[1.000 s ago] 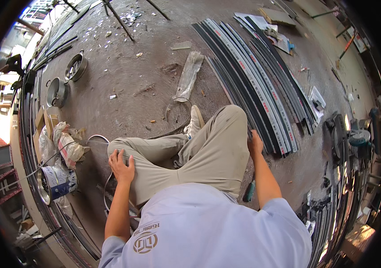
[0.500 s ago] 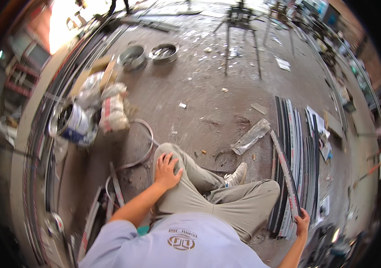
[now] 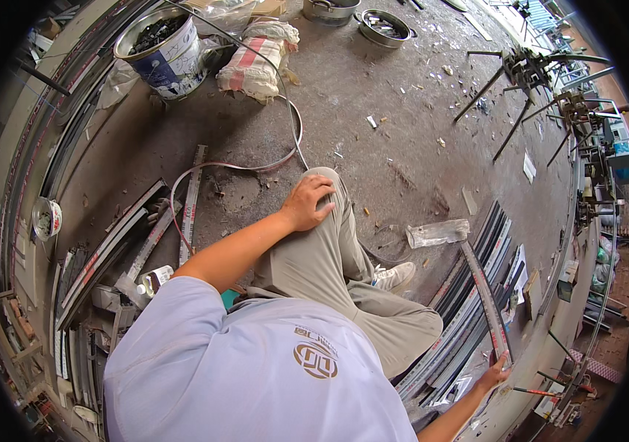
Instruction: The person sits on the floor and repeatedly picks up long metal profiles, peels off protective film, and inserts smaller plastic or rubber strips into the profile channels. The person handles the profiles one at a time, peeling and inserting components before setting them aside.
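My left hand (image 3: pixel 308 202) rests on my raised left knee, its fingers lying over the trouser cloth with nothing in them. At the right, my right hand (image 3: pixel 494 372) grips the near end of a long, thin profile strip (image 3: pixel 482 291), grey with a printed, reddish-marked face. The strip slants away from me, its far end close to a clear plastic sleeve (image 3: pixel 438 233) on the floor. Under and beside it lies a stack of black and grey profile strips (image 3: pixel 456 315). My right fingers show only in part.
A bucket of small black pieces (image 3: pixel 158 53) and a red-striped sack (image 3: pixel 259 62) stand at far left. A curved strip (image 3: pixel 255 168) loops over the floor. Metal lengths (image 3: pixel 112 247) and a bottle (image 3: pixel 155 280) lie at my left. Far right is a metal stand (image 3: pixel 526 74).
The view has swung leftward, bringing the bottle and more metal lengths at my left into sight. My left hand stays on the knee, and my right hand still holds the strip.
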Motion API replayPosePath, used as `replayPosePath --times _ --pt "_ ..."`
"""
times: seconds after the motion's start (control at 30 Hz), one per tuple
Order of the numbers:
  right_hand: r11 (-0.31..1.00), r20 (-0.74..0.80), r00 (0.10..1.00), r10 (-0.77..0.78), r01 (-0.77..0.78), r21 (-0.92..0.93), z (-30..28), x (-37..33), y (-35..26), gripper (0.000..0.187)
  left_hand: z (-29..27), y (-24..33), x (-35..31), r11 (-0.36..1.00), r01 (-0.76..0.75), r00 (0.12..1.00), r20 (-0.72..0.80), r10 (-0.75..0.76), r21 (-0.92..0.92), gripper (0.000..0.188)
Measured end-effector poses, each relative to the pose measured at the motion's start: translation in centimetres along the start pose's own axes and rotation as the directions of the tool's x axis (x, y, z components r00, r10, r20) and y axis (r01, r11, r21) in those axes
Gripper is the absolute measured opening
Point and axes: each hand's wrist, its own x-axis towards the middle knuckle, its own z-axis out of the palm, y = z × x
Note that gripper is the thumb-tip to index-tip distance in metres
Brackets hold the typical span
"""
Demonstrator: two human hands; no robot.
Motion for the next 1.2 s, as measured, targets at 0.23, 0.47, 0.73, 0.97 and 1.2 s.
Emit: replayPosePath --times 0.23,0.47,0.73,0.97,1.2 --pt "0.998 -0.004 0.998 0.055 -0.055 -0.008 -1.3 -1.4 -2.5 0.055 0.3 -7.6 3.0 0.905 0.424 0.903 0.104 -0.418 -0.043 0.047" --pt "0.973 0.086 0.975 0.206 -0.214 0.091 1.2 -4.7 -1.6 0.039 3.0 -18.0 4.0 0.839 0.271 0.846 0.300 -0.441 0.471 0.062" --pt "0.966 0.132 0.958 0.254 -0.257 0.008 -0.4 -8.5 -5.1 0.031 9.7 -23.6 8.5 0.854 0.222 0.630 0.600 -0.494 0.470 0.050" --pt "0.965 0.133 0.964 0.229 -0.243 0.097 2.2 -7.9 -7.0 0.025 9.5 -28.4 5.9 0.754 0.034 0.697 0.525 -0.488 0.656 0.037" --pt "0.964 0.076 0.967 0.242 -0.248 0.092 1.2 -8.5 -7.5 0.026 12.1 -25.0 5.8 0.809 -0.058 0.851 0.453 -0.266 0.585 0.019"
